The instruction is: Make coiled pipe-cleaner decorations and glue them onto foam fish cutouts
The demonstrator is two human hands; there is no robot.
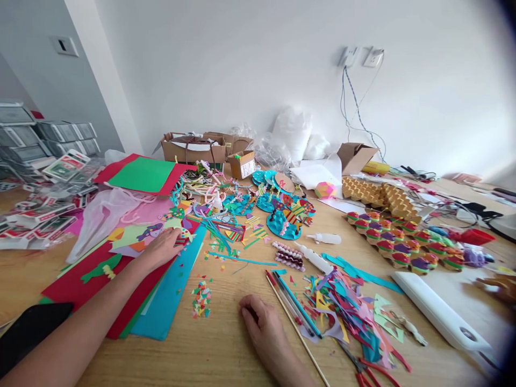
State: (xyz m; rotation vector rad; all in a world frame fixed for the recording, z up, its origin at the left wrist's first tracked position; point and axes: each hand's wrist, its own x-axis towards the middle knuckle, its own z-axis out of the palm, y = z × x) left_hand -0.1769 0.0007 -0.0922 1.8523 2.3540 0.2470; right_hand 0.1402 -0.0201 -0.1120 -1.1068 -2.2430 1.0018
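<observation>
My left hand reaches over the stack of coloured paper at the left, its fingers at a pale dotted paper cutout; whether they grip it is too small to tell. My right hand rests on the wooden table with its fingers curled together and nothing visible in them. Small paper confetti lies between the hands. Just right of my right hand are several pens and a thin wooden stick. A green fish cutout lies on the red paper.
Paper scraps, red-handled scissors, glue bottles and a white device lie at the right. Behind are painted egg cartons, blue decorated discs and cardboard boxes. A black phone sits at the left.
</observation>
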